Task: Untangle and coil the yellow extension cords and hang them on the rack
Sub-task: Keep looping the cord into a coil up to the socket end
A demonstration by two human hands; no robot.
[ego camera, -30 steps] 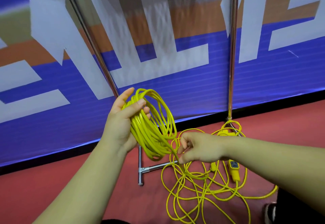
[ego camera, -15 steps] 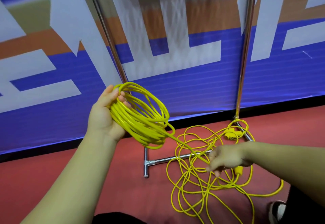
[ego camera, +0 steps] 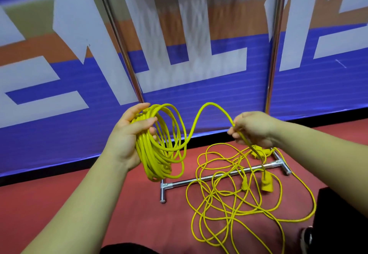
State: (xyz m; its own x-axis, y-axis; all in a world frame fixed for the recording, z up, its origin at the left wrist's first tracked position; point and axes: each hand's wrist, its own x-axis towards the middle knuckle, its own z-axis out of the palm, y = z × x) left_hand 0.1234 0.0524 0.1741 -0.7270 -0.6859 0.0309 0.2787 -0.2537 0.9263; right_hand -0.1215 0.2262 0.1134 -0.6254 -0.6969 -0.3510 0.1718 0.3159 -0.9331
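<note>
Coiling is underway, about mid-task by my reading.

Your left hand (ego camera: 127, 136) grips a bundle of thin yellow extension cord (ego camera: 153, 154) wound into many loops. The thumb lies across the front of the strands and the fingers curl round behind, so the bundle is clamped. It hangs below your palm, clear of the red floor (ego camera: 89, 204).

Your right hand (ego camera: 253, 128) pinches the running length (ego camera: 209, 104) of that cord, fingers curled together on it. Between your hands the cord rises in one open arc. It looks like the next loop to lay onto the bundle.

Left to do: a loose tangle of yellow cord (ego camera: 237, 196) lies on the floor. It runs from near the floor's far edge, under the blue, white and orange banner wall (ego camera: 199, 98), back toward you. It lies over the chrome tube foot (ego camera: 209, 179) of the metal rack. The strands cross many times, and you cannot tell how many separate cords are in there. Two yellow plug ends (ego camera: 266, 184) lie in it, just beside the foot bar. Another yellow lump sits by the right upright's base, too hidden to name.

Nothing hangs on the two chrome uprights (ego camera: 275, 54) in the part shown, and the top rail is out of frame. So one coil is partly built. The rest of the cord is yet to be fed through and freed of its crossings. Hanging is not begun, as far as can be seen.
</note>
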